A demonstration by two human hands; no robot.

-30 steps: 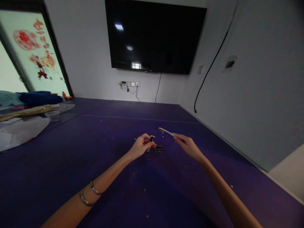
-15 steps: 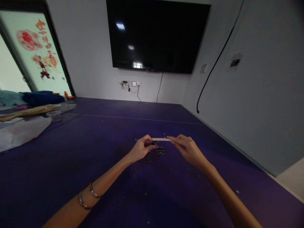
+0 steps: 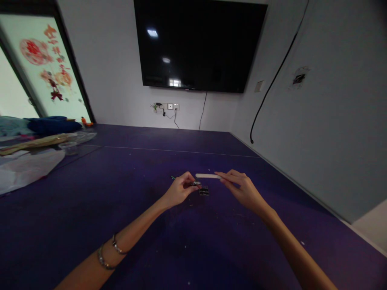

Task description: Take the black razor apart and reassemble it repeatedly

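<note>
My right hand (image 3: 237, 185) pinches the right end of a slim white stick (image 3: 207, 176) with a rounded left tip, which lies nearly level above the surface. My left hand (image 3: 181, 188) is closed on a small silver and dark piece (image 3: 197, 183), mostly covered by the fingertips. The stick's tip is just above that piece; whether they touch I cannot tell. A small black rectangular object (image 3: 204, 191) lies on the purple surface (image 3: 169, 249), right of my left fingertips. Something thin and green (image 3: 173, 177) shows behind my left hand.
Plastic bags (image 3: 30, 171), a flat yellowish package (image 3: 39, 143) and dark blue cloth (image 3: 54, 125) lie at the far left. A large television (image 3: 202, 44) hangs on the wall ahead. A black cable (image 3: 272, 86) dangles along the right wall.
The white stick's left end has come away from my left fingers, and its rounded tip now shows. More of the silver piece in my left hand is visible. My right hand has shifted slightly right.
</note>
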